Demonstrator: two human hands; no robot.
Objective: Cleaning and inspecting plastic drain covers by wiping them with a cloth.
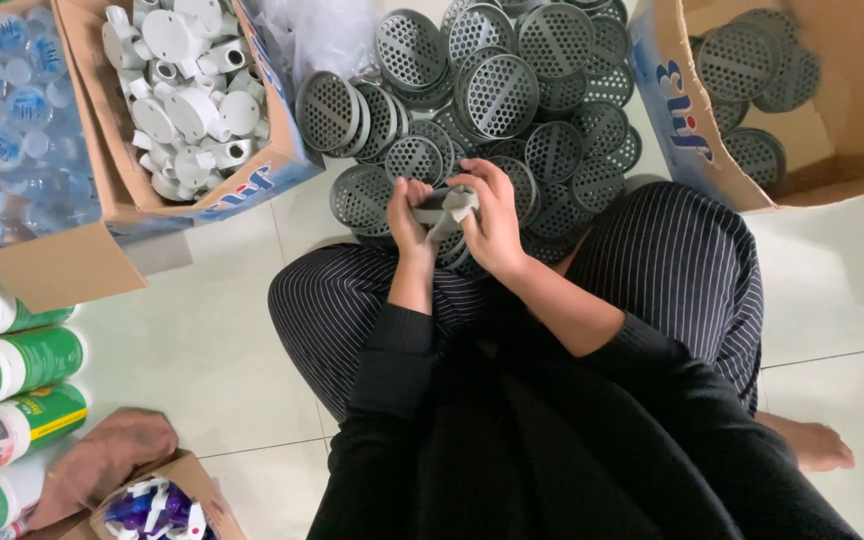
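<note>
While the left hand (409, 215) and right hand (492, 225) both pinch one round grey perforated plastic disc (445, 207), more discs (497, 95) pile up on the floor (212, 340).

The round grey perforated plastic covers (497, 95) heaped at upper centre look matt and moulded. The white plastic round fittings (187, 100) at upper left are smooth, slightly glossy. The brown cardboard boxes (852, 150) are dull, papery. The pale floor tiles (202, 340) shine glossily; the black pinstriped cloth trousers (672, 270) are soft.
</note>
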